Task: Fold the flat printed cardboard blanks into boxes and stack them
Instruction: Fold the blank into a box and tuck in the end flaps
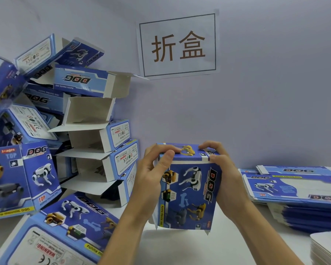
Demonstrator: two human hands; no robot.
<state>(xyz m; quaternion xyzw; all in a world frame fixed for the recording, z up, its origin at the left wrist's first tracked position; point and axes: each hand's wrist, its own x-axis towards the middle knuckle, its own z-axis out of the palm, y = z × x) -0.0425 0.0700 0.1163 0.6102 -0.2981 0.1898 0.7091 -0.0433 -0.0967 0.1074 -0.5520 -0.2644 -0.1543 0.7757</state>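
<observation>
A blue printed box (187, 192) with robot-dog pictures stands upright in the middle, held just above the white table (180, 245). My left hand (153, 175) grips its upper left corner, thumb pressed on the top flap. My right hand (220, 169) grips the upper right corner, fingers curled over the top edge. A pile of folded boxes (96, 134) with open ends leans against the wall at the left. A stack of flat blanks (298, 190) lies at the right.
More folded boxes (65, 224) lie in the near left foreground. A white stack of sheets (327, 247) sits at the lower right corner. A paper sign (178, 44) with two characters hangs on the lilac wall behind.
</observation>
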